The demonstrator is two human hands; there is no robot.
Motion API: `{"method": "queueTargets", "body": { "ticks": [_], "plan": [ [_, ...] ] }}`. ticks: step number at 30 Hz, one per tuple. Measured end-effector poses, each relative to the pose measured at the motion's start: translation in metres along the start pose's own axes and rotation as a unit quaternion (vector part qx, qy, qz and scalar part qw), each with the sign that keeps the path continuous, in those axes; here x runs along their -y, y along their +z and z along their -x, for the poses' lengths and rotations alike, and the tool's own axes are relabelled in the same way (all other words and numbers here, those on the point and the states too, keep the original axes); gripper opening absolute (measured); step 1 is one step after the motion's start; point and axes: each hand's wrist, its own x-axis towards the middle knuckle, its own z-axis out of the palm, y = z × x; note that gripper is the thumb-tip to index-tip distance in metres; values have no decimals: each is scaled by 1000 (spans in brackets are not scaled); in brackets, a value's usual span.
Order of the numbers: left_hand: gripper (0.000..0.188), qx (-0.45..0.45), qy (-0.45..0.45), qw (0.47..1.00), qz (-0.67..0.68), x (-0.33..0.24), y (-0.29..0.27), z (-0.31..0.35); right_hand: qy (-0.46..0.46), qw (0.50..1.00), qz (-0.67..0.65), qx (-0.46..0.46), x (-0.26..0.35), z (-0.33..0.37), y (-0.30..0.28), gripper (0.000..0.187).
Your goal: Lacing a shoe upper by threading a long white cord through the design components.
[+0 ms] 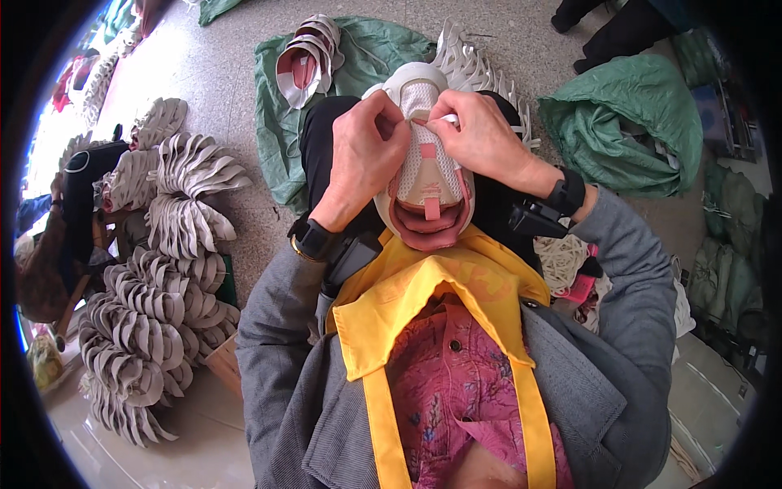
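Observation:
A white and pink shoe upper (pixel 429 191) rests on my lap, its pink-lined collar toward me and its mesh tongue facing up. Over its lacing area, my left hand (pixel 371 143) is closed in a pinch at the left edge. What those fingertips hold is hidden. Opposite it, my right hand (pixel 481 138) pinches at the right edge, with a piece of white shoelace (pixel 450 120) showing at the fingers. Both hands touch the upper, close together. A yellow apron (pixel 440 285) lies across my lap below it.
Stacked pale shoe uppers (pixel 138 326) fill the floor at left. More uppers (pixel 309 61) lie on a green sack (pixel 277 155) ahead. A bulging green sack (pixel 623 122) sits at far right, near another person's dark-clothed legs (pixel 623 37). White laces (pixel 562 262) lie by my right thigh.

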Motion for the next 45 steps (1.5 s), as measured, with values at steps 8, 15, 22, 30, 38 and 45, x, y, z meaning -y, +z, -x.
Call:
{"method": "queueTargets", "body": {
  "ticks": [8, 15, 22, 30, 38, 45],
  "plan": [
    [11, -1, -13, 1000, 13, 0, 2, 1, -142, 987, 68, -21, 7, 3, -3, 10],
    [10, -16, -2, 1000, 18, -3, 2, 2, -162, 982, 94, 22, 3, -2, -18, 11],
    [10, -21, 8, 999, 24, -4, 4, 1, -113, 984, 137, 2, 5, 0, -8, 13],
    [10, -24, 5, 1000, 19, -4, 4, 3, 7, 1000, 19, 16, 1, 2, -3, 12],
    [10, -24, -2, 999, 30, -2, 6, 3, -144, 985, 96, -2, 4, 2, -8, 12],
    [9, -15, -1, 999, 43, 0, 3, 3, -167, 977, 132, 21, 3, -1, -15, 11]
  ]
}}
